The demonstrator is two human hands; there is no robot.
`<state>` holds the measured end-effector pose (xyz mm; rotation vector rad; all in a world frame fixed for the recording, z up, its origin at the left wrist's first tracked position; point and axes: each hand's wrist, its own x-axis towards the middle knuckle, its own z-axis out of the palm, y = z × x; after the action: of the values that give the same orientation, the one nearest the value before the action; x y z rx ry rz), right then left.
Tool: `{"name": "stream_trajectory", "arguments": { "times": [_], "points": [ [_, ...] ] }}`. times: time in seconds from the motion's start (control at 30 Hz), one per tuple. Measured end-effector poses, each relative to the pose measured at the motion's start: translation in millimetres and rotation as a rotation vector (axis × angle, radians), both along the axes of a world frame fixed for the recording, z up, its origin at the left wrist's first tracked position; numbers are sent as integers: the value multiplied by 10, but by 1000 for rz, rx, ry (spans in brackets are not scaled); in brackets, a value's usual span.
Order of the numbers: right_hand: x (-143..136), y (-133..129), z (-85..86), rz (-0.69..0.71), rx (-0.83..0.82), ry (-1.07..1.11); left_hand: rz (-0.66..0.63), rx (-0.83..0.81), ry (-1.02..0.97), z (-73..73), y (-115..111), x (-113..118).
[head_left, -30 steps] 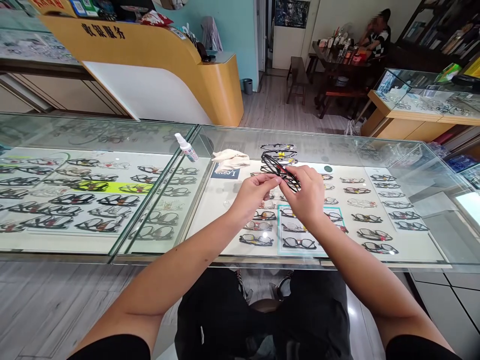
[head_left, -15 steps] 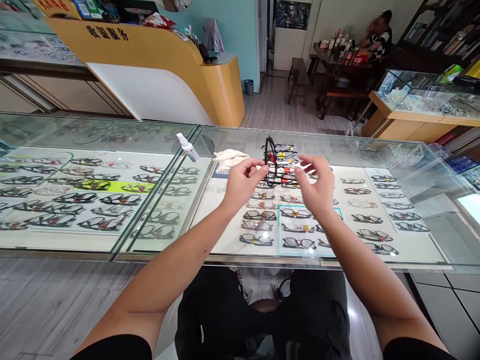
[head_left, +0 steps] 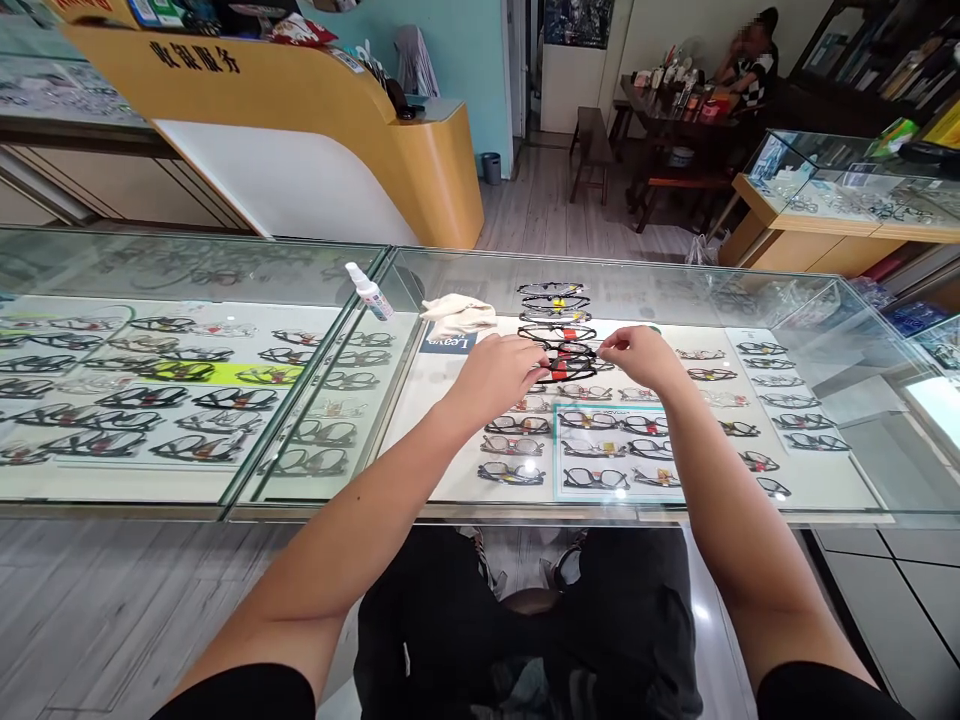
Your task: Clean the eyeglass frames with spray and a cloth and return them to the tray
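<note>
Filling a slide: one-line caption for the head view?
Left hand and right hand at either side of black-framed glasses, over a glass display counter.

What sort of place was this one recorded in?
Most likely an optician's or eyewear shop: rows of glasses lie inside a glass display case, more frames are lined up on its top, and a cashier-style counter stands beyond.

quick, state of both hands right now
Left hand: closed, holding black glasses
Right hand: close by their right end, grip cannot be told
</note>
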<state>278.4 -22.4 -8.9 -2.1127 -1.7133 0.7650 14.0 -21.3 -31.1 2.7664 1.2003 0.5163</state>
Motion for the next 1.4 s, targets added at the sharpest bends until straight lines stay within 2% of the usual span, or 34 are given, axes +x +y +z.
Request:
{"name": "stream_trajectory", "arguments": {
  "times": [0.23,0.43,0.67,0.97,1.17,1.3,1.4],
  "points": [
    [-33,44,-117,17,-44,-8,-34,-13,53,-108,10,117],
    [-37,86,-197,37,-42,6,5,-50,50,-170,55,142],
    [-53,14,-110,87,6,35,16,-81,20,-225,70,153],
    [-42,-106,50,119,205,137,56,-142,50,-152,36,187],
    [6,-111,59,113,360,175,38,-117,32,-170,33,122],
    [53,-88,51,57,489,219,44,-82,-128,-172,35,50],
    [99,-94,77,43,594,281,78,-74,-360,-79,-6,20]
  ]
}}
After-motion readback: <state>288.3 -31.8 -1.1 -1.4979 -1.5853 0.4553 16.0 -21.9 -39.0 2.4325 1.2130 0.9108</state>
